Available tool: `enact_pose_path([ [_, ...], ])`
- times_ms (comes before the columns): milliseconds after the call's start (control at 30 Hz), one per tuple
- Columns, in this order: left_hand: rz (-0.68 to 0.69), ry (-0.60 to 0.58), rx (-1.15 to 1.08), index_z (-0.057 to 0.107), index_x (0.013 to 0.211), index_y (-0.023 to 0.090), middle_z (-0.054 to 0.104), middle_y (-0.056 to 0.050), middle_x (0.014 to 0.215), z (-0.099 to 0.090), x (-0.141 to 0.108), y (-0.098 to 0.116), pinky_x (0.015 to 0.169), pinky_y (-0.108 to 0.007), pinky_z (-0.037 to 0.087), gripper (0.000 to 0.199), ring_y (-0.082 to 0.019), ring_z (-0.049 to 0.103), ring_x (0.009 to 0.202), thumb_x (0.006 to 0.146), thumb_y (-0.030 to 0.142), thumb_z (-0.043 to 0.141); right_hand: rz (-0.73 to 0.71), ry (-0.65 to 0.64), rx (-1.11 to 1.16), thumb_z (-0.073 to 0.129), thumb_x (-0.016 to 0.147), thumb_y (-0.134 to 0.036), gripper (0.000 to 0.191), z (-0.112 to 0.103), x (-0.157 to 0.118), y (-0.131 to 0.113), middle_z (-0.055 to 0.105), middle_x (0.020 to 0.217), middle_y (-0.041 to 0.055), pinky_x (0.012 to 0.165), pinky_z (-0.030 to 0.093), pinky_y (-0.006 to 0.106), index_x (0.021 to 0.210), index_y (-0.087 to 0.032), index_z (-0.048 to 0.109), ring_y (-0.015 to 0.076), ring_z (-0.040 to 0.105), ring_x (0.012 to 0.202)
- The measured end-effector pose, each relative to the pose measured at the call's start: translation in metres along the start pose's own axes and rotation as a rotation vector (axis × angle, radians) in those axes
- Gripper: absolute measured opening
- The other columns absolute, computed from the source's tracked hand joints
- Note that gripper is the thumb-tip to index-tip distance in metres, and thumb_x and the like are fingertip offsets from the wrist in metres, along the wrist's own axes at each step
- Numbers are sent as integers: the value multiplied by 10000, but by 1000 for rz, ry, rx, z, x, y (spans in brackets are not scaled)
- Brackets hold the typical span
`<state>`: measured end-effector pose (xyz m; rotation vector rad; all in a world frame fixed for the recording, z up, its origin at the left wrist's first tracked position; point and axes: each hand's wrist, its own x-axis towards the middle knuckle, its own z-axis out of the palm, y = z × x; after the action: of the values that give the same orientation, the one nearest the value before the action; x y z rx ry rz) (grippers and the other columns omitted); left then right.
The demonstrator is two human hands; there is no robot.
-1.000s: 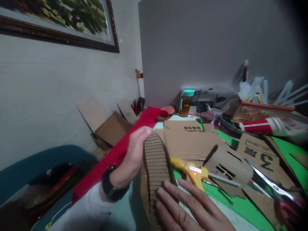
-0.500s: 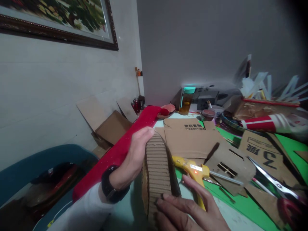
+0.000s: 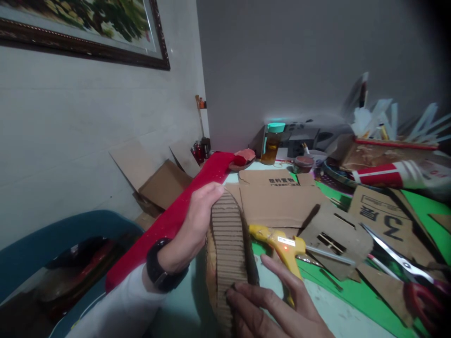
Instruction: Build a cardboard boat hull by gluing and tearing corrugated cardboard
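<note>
A long cardboard shoe-shaped piece (image 3: 229,239) stands tilted in front of me, its ribbed corrugated sole facing me and its sides dark and brown. My left hand (image 3: 204,204), with a black watch on the wrist, is closed around its upper left edge. Lower down, the fingertips of my right hand (image 3: 271,305) press on the ribs near the right edge. One finger of that hand sticks out apart from the rest, and its thumb is hidden. Just behind lies a yellow glue gun (image 3: 278,241) with a red light on and a clear glue stick in its back.
Flat cardboard (image 3: 278,204) and a slotted cardboard piece (image 3: 336,239) lie on the table. Scissors (image 3: 401,263) rest at right. A red roll (image 3: 165,220) runs along the left, beside a blue tub (image 3: 105,223). A bottle (image 3: 272,143) stands behind.
The view has shifted slightly, and the shoe piece with both hands sits a little further left. The fingers of my right hand have moved slightly along the ribs.
</note>
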<state>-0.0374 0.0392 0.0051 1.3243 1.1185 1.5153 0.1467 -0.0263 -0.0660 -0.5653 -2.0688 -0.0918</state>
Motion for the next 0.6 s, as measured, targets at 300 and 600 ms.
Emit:
enact_pose_path([
  [300, -9, -27, -1, 493, 691, 192, 489, 30, 724, 1, -1, -1, 617, -284, 358, 303, -144, 459, 648, 977, 286, 525, -73, -7, 139, 538, 973, -95, 199, 2, 17, 0, 789, 808, -16, 1242, 255, 335, 923, -115, 729, 57, 748, 804],
  [600, -73, -23, 31, 505, 692, 189, 492, 32, 711, 4, -1, -1, 593, -271, 339, 277, -138, 446, 632, 951, 274, 552, -114, -39, 161, 560, 957, -75, 173, 5, 4, 3, 798, 840, 38, 1178, 362, 345, 997, -80, 729, 105, 757, 833],
])
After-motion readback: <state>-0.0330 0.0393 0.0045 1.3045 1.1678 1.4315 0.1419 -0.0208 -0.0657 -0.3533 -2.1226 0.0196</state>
